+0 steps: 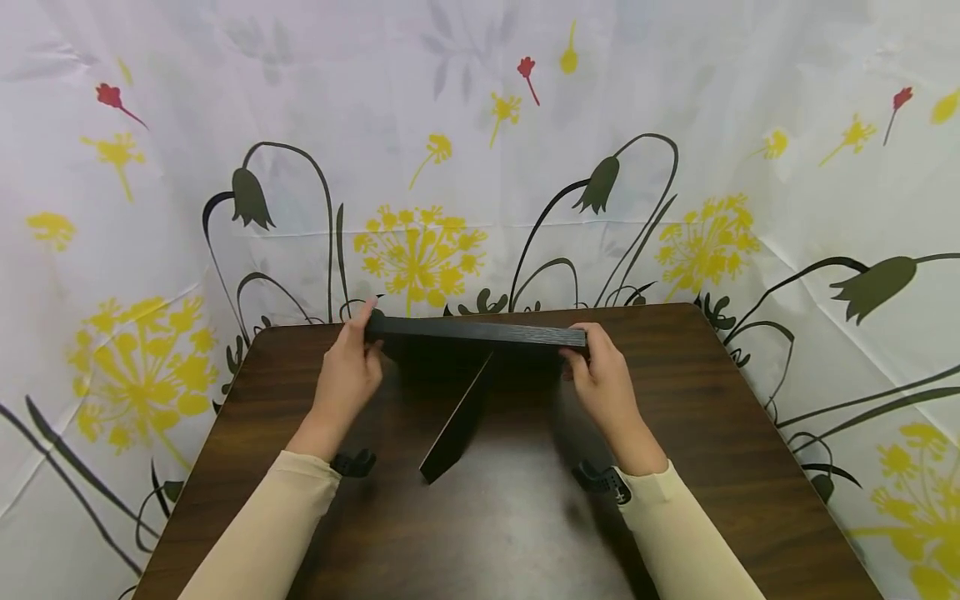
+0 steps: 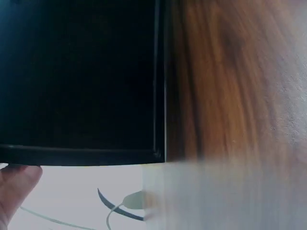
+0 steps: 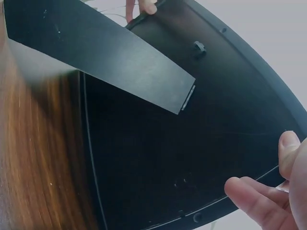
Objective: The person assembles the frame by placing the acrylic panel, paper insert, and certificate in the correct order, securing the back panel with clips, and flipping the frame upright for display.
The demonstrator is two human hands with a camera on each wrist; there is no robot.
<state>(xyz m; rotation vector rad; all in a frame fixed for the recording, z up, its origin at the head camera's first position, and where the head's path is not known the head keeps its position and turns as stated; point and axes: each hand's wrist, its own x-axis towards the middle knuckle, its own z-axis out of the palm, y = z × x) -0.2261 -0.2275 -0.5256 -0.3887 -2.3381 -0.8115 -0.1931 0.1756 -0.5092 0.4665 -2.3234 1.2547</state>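
Observation:
A black picture frame [image 1: 480,332] stands upright near the far edge of the table, its back toward me. My left hand [image 1: 347,375] grips its left side near the top corner. On the opposite side my right hand [image 1: 603,379] holds the right end, thumb on the back and fingers around the edge. The easel leg [image 1: 455,429] swings out from the back toward me. In the right wrist view the dark back panel [image 3: 144,148] shows the leg's hinge and a small hanger [image 3: 199,47]. The front of the frame is hidden.
Beneath lies a dark wood-grain table [image 1: 495,542]. A white curtain [image 1: 480,125] printed with flowers hangs behind it and along both sides. Dark straps [image 1: 597,477] circle both wrists below the cream sleeves [image 1: 262,517].

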